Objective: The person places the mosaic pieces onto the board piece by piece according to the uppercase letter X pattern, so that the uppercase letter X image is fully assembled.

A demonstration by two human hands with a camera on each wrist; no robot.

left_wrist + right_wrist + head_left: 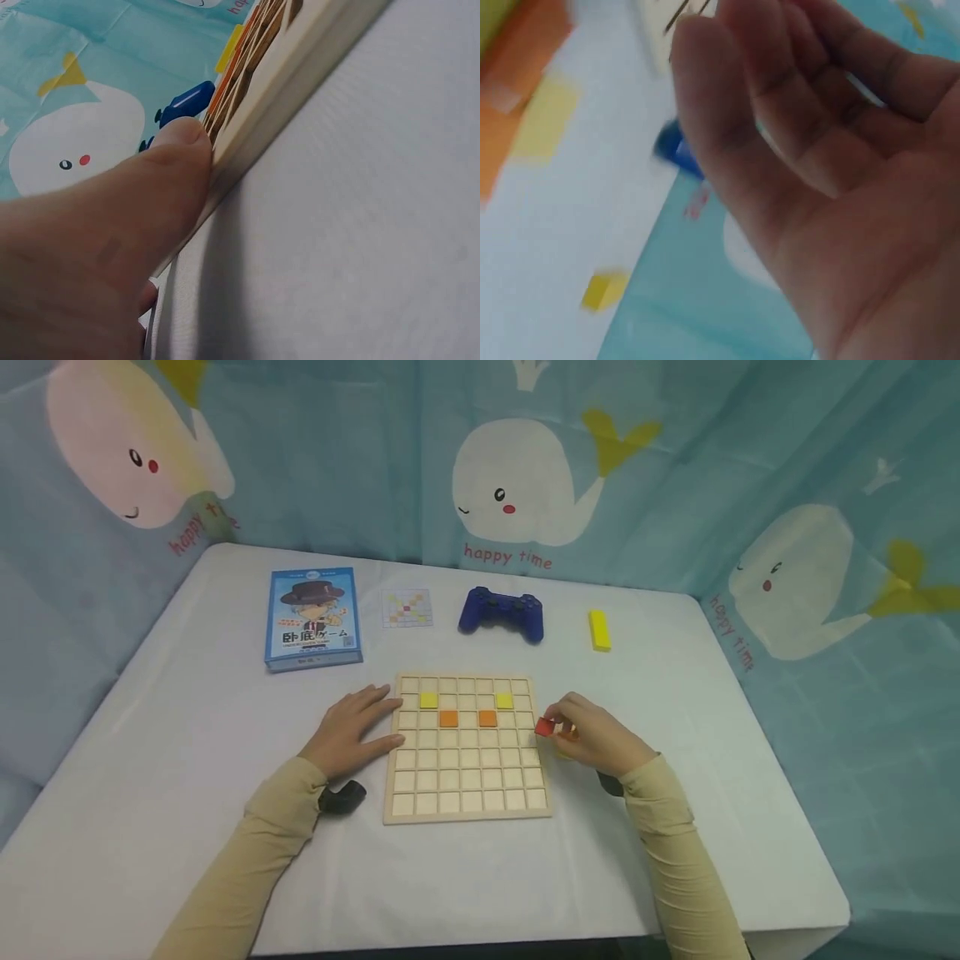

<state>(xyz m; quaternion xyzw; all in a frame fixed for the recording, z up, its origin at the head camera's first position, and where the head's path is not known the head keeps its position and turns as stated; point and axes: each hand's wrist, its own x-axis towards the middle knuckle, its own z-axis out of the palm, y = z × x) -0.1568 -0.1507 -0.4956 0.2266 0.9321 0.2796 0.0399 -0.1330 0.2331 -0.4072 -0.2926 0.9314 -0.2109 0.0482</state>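
A wooden grid board [466, 806] lies in front of me with two yellow tiles [428, 700] in its second row and two orange tiles [448, 719] in its third. My left hand [352, 733] lies flat on the table, fingers straight, touching the board's left edge [255, 120]. At the board's right edge my right hand [592, 735] pinches a small red tile [544, 726] just above the table. In the right wrist view the palm [832, 150] fills the frame and the red tile is hidden.
Behind the board stand a blue game box [312, 617], a small pattern card [407, 608], a blue game controller [502, 612] and a yellow block [599, 629]. A whale-print cloth [525, 468] hangs behind the white table [180, 710]. Loose orange and yellow tiles [525, 97] lie near my right hand.
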